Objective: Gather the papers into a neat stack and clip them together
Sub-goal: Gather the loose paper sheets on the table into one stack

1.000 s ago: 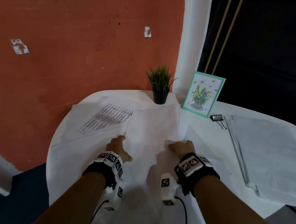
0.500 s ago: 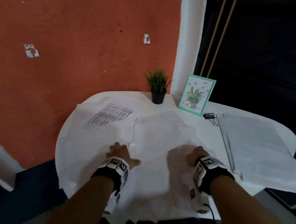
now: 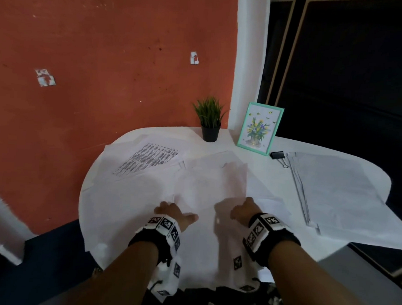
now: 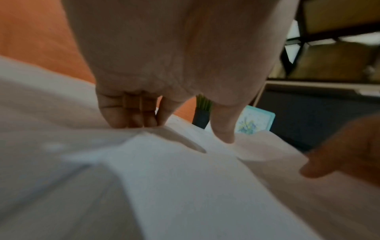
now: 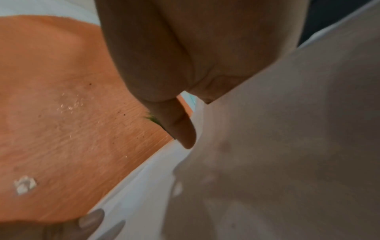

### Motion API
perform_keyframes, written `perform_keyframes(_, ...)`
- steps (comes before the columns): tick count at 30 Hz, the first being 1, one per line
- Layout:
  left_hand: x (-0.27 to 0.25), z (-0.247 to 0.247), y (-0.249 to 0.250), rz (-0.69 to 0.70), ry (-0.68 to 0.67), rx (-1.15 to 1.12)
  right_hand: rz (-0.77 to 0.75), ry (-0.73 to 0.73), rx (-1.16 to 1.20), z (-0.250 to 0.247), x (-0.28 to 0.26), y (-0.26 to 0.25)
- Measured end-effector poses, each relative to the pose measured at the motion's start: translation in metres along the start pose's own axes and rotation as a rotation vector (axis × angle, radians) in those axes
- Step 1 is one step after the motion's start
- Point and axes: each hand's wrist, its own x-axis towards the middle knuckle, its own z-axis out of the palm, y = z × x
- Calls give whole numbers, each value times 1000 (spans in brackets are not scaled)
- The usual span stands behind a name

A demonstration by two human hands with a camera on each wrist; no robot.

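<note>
While both hands are gathering the loose papers (image 3: 207, 185) at mid-table, I am keeping the left hand (image 3: 169, 211) fingertips pressed together on the sheets, the right hand (image 3: 243, 209) pinching an edge; I am sliding evenly. The binder clip (image 3: 277, 154) is lying beside the picture frame (image 3: 259, 128).

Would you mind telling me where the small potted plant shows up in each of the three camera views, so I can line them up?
Head: the potted plant stands at the table's far edge, upper centre, against the orange wall.
Left wrist: a blurred strip of the plant shows between fingers and thumb, centre.
Right wrist: only a green sliver beside the thumb, centre.
Shared landmark: the orange wall.
</note>
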Motion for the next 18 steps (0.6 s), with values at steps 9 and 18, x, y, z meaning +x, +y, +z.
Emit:
perform_keyframes(9, -2, 4, -5, 42, 3, -190, -50, -14, 74, 2, -2, 13)
perform_keyframes(18, 6, -4, -4, 124, 86, -926, -327, -137, 725, -32, -15, 28)
